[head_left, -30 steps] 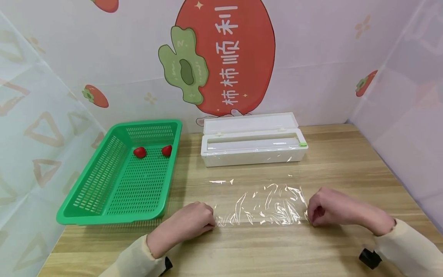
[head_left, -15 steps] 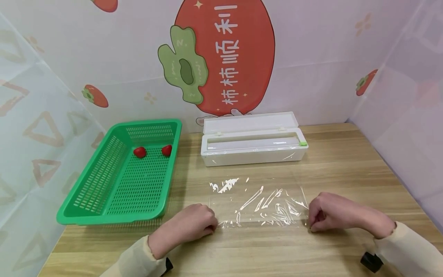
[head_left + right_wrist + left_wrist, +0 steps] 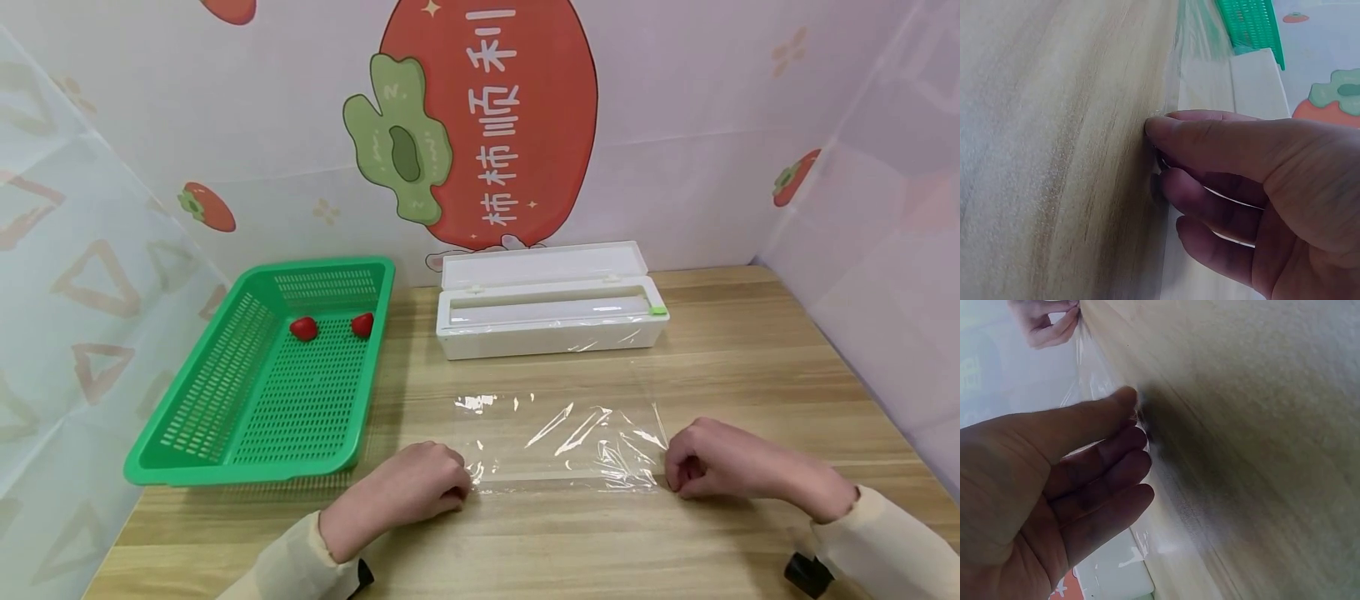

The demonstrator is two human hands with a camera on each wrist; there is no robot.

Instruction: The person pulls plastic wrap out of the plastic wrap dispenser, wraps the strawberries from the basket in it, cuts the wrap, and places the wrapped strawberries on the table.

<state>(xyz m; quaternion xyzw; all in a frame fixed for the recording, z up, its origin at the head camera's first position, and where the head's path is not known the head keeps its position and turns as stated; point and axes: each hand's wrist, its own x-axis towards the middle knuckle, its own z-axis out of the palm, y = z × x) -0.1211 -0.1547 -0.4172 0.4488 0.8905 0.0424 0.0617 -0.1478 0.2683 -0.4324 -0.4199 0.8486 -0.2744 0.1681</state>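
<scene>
A clear sheet of cling film [image 3: 558, 442] stretches from the white dispenser box [image 3: 551, 340] toward the front of the table, glinting with creases. My left hand [image 3: 408, 487] pinches its near left corner between thumb and index finger, low over the wood. At the near right corner, my right hand [image 3: 731, 462] pinches the film the same way. In the left wrist view the other fingers of the left hand [image 3: 1079, 462] are loosely bent beside the film. The right wrist view has the thumb and index of the right hand [image 3: 1229, 169] meeting at the film's edge.
The dispenser's lid [image 3: 543, 262] stands raised, and a film roll [image 3: 547, 312] lies inside. A green slider [image 3: 657, 311] sits at its right end. To the left is a green basket [image 3: 300, 408] with two red strawberry-like pieces [image 3: 303, 328]. Printed cloth walls [image 3: 675, 167] enclose the wooden table [image 3: 570, 542].
Both hands have shifted slightly toward the front edge, keeping hold of the cling film. Its creases and reflections have changed, and the near part looks smoother. The box and basket stay put.
</scene>
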